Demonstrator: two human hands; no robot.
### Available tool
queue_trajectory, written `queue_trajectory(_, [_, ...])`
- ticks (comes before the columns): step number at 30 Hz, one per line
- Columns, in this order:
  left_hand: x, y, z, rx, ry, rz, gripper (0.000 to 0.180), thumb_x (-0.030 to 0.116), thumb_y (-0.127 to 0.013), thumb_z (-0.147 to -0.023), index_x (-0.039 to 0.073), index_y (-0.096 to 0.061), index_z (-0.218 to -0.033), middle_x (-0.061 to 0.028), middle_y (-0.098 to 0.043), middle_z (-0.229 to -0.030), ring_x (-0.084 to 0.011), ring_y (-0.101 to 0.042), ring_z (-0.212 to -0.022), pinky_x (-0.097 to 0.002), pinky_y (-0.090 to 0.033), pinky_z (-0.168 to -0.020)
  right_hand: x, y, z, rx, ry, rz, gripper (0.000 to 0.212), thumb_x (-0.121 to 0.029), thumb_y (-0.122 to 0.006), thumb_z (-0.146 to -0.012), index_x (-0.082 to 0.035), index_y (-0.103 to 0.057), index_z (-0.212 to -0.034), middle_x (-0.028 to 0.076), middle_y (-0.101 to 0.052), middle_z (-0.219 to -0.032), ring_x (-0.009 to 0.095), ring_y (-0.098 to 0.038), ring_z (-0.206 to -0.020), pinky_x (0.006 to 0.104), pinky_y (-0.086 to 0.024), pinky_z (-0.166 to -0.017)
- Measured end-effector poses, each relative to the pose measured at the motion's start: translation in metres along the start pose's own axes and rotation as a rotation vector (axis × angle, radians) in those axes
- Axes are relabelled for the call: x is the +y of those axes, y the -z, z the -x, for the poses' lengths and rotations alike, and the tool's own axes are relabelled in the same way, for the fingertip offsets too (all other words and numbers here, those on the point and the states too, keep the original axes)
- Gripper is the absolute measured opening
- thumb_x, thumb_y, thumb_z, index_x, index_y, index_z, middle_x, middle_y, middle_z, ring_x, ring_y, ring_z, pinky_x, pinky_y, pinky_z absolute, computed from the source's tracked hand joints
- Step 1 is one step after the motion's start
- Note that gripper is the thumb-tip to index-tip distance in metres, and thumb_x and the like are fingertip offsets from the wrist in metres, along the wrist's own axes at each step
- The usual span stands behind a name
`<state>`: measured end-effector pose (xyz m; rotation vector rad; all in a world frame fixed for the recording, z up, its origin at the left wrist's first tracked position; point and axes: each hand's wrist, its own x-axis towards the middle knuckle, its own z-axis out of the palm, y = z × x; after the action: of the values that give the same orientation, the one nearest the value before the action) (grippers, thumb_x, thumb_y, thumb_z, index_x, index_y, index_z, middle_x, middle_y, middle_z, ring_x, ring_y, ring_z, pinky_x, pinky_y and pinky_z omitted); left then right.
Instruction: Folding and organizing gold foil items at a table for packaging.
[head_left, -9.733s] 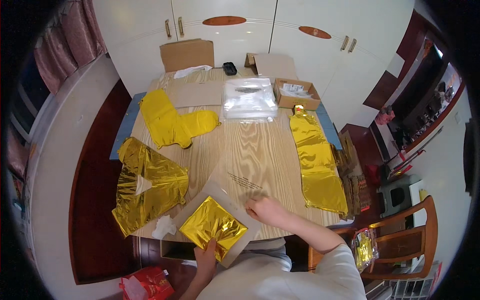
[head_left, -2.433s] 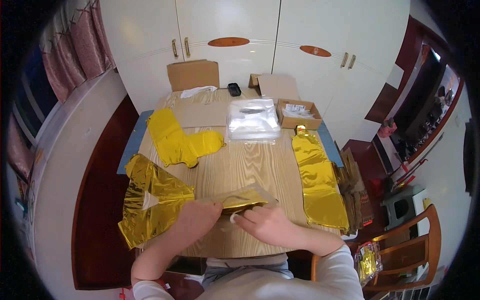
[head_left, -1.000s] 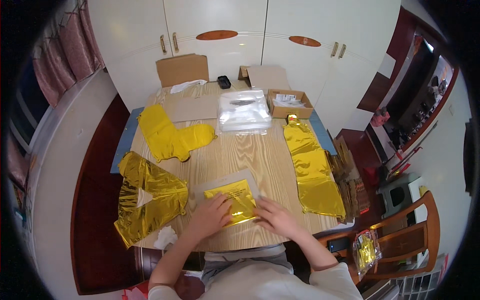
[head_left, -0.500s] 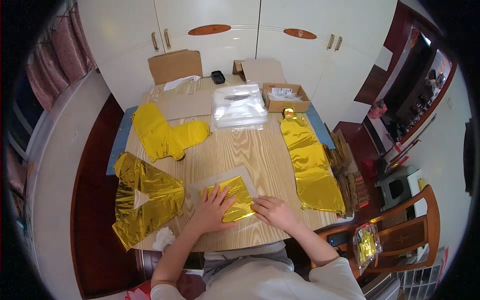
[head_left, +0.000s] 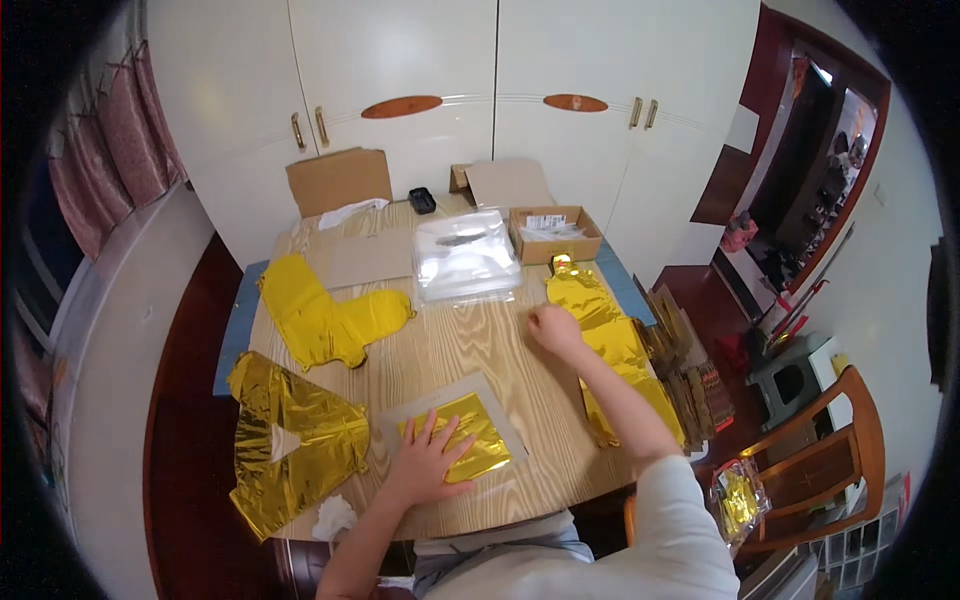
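My left hand [head_left: 432,463] lies flat with spread fingers on a folded square of gold foil balloon [head_left: 482,445]. Under that square is a grey cardboard sheet [head_left: 487,388], its edges showing around the foil. My right hand [head_left: 553,328] is raised with curled fingers beside a long gold foil balloon [head_left: 613,345] laid out along the table's right side. What those fingers hold, if anything, is hidden. To the left lie a boot-shaped gold foil balloon [head_left: 325,312] and a wide gold foil piece [head_left: 300,432] with a pale patch in its middle.
At the back are a stack of clear plastic bags [head_left: 465,265], a cardboard box [head_left: 553,245] holding packets, a flat cardboard sheet [head_left: 370,260] and a small black tray [head_left: 422,201]. Folded cardboard [head_left: 690,350] is stacked beyond the right edge, near a wooden chair [head_left: 850,440].
My right hand has left the folded foil and moved forward and right to the long balloon. My left hand stays on the foil. The view has tilted slightly.
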<state>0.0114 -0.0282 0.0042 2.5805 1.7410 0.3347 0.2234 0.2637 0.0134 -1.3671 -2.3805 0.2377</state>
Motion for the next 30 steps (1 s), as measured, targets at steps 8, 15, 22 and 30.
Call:
queue_trajectory(8, [0.000, 0.002, 0.003, 0.000, 0.013, 0.001, 0.074, 0.064, -0.059, -0.075, 0.024, -0.047, -0.136, -0.0159, -0.037, -0.144, -0.0451, -0.028, -0.134, -0.0661, -0.019, -0.105, -0.015, -0.034, -0.071, -0.045, -0.314, 0.087, 0.024, -0.023, -0.056, -0.082, -0.005, -0.069, -0.092, 0.019, -0.068, -0.097, 0.034, -0.066, -0.090, 0.0431, -0.054, -0.077])
queue_trajectory(15, [0.001, 0.003, 0.001, -0.003, -0.001, 0.003, 0.075, 0.062, -0.060, -0.075, 0.022, -0.047, -0.137, -0.0172, -0.037, -0.144, -0.0459, -0.028, -0.133, -0.0657, -0.018, -0.105, -0.009, -0.045, -0.059, -0.087, -0.254, 0.079, 0.031, -0.028, -0.056, -0.080, -0.002, -0.069, -0.094, 0.020, -0.067, -0.097, 0.035, -0.065, -0.092, 0.0436, -0.052, -0.080])
queue_trajectory(22, [-0.003, -0.004, 0.004, 0.013, 0.001, 0.007, 0.077, 0.062, -0.062, -0.073, 0.021, -0.046, -0.137, -0.0176, -0.037, -0.143, -0.0458, -0.027, -0.133, -0.0660, -0.018, -0.104, -0.052, -0.003, 0.039, -0.267, -0.001, 0.122, 0.030, -0.030, -0.060, -0.077, -0.002, -0.067, -0.087, 0.022, -0.066, -0.085, 0.038, -0.064, -0.083, 0.0445, -0.051, -0.075])
queue_trajectory(30, [0.000, -0.001, 0.000, 0.005, 0.008, 0.018, 0.086, 0.066, -0.066, -0.065, 0.024, -0.047, -0.137, -0.0144, -0.039, -0.143, -0.0433, -0.027, -0.134, -0.0655, -0.018, -0.105, -0.059, 0.066, 0.203, -0.299, -0.015, -0.429, 0.014, -0.012, -0.065, -0.076, -0.001, -0.060, -0.082, 0.018, -0.062, -0.077, 0.032, -0.063, -0.069, 0.0378, -0.051, -0.064])
